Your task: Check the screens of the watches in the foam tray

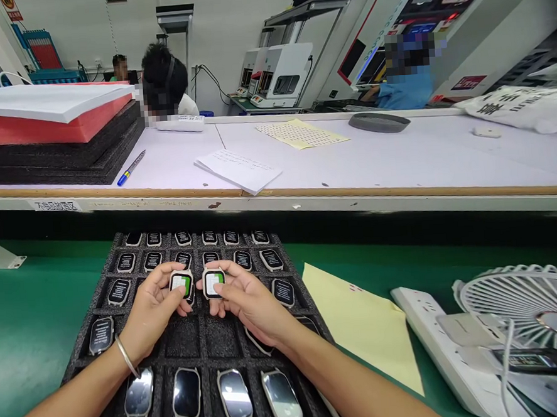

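Observation:
My left hand [160,299] grips a smartwatch case [182,282] without a strap, its thumb on the lit green-and-white screen. In my right hand [241,291] is a second smartwatch case [214,283] with a similar green-and-white screen, the thumb pressed to its lower edge. Both are held side by side, slightly apart, above a black foam tray [200,339]. Several more watch cases lie in the tray's square compartments; those in the upper rows show white text, while a watch [187,395] in the bottom row has a dark screen. Two compartments below my hands hold nothing.
A raised white shelf [304,169] runs across, bearing stacked foam sheets [52,147], a pen [131,168], papers [238,168] and a grey dish [379,122]. Rightward lie a yellow sheet [361,323], a power strip [438,343] and a white fan [529,300]. Other people sit beyond.

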The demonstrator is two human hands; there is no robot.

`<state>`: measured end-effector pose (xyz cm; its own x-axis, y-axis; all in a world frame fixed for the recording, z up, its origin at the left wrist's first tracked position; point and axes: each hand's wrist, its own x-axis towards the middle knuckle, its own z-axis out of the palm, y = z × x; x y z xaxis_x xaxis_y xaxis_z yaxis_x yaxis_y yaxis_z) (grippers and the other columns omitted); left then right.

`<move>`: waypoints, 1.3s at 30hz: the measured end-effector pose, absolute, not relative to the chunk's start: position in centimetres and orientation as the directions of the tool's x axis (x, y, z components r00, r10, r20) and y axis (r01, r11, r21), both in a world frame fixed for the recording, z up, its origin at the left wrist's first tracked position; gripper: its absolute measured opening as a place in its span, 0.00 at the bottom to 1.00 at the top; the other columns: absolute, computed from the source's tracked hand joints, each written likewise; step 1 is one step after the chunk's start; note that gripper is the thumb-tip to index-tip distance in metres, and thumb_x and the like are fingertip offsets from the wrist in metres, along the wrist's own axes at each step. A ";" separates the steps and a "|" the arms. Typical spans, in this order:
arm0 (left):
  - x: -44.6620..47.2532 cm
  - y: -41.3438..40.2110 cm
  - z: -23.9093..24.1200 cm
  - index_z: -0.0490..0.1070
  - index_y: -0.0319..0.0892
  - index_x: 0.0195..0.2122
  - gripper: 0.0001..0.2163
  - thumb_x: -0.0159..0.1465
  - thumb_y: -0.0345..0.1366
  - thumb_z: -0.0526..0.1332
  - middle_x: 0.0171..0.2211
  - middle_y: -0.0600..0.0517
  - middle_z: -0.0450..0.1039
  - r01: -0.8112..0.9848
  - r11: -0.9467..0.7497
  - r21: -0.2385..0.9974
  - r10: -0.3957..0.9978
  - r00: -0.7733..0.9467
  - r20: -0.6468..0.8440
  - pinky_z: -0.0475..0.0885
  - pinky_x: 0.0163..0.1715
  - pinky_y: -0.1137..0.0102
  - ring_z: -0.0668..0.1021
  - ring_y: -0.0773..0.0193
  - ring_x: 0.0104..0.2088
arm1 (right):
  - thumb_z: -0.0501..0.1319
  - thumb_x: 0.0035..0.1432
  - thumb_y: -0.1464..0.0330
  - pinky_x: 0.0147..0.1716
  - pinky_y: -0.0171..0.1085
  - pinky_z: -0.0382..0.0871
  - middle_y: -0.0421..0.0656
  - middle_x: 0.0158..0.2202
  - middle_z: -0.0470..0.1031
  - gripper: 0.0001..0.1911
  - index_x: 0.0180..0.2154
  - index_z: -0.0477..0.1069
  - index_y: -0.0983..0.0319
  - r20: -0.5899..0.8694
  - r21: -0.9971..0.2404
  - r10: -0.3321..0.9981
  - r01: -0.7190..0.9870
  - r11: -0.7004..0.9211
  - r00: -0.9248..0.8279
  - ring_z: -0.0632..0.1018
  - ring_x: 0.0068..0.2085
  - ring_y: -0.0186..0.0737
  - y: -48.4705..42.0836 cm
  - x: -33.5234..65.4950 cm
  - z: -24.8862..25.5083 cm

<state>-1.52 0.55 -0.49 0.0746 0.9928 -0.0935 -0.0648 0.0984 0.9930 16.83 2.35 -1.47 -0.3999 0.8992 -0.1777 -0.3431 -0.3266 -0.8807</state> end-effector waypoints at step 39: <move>-1.3 0.3 -0.2 0.68 0.41 0.48 0.19 0.54 0.30 0.61 0.37 0.52 0.75 -0.153 0.146 0.977 0.987 0.089 -0.134 0.75 0.30 0.72 0.79 0.69 0.26 | 0.66 0.54 0.62 0.27 0.34 0.63 0.43 0.36 0.78 0.18 0.45 0.68 0.59 -0.164 -0.867 0.908 -0.382 -0.319 -0.385 0.74 0.25 0.32 2.5 16.8 -1.4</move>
<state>-1.32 0.32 -0.19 0.0892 0.9870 -0.1337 -0.1528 0.1462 0.9774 16.82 2.48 -1.44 -0.3853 0.9081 -0.1642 -0.3823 -0.3190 -0.8673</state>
